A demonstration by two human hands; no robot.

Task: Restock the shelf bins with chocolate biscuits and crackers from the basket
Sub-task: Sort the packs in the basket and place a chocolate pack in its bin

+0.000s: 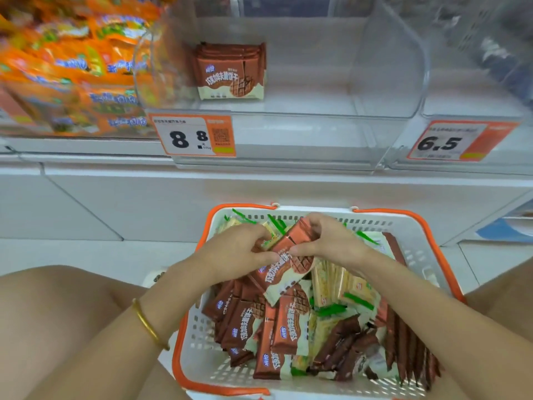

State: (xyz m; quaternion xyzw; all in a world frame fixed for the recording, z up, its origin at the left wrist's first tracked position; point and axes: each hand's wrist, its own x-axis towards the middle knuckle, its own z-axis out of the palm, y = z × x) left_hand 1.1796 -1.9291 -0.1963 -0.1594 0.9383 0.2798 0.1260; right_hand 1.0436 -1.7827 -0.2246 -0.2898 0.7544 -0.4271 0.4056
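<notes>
Two bare knees frame the bottom of the view, and a gold bangle [150, 324] circles the left wrist. Between the knees a white basket [199, 353] with orange trim sits on the pale floor [86, 252]. It holds a loose heap of brown chocolate biscuit packs [245, 324], with more of them standing on edge along its right side, and pale cracker packs [343, 287] with green print lying toward the middle and far end.

Over the far half of the basket both hands meet on one held biscuit pack [288, 261], which is tilted with its white end pointing down toward the heap. The left hand [236, 252] has its grip closed on the pack's left edge, thumb on top, and its fingers seem also to pinch a cracker pack underneath, though that part is hidden. The right hand [331, 241] curls over the pack's upper end, fingers and thumb closed on it.

Beyond the basket rises the white shelf front. Above it a clear middle bin [288, 140] carries a price tag [196, 137] reading 8.8 and holds a small upright stack of shelved biscuit packs [230, 72] toward its back left. The bin to the right shows a second tag [458, 141] reading 6.5. To the left, blurred orange snack bags [72, 64] fill the neighbouring section
</notes>
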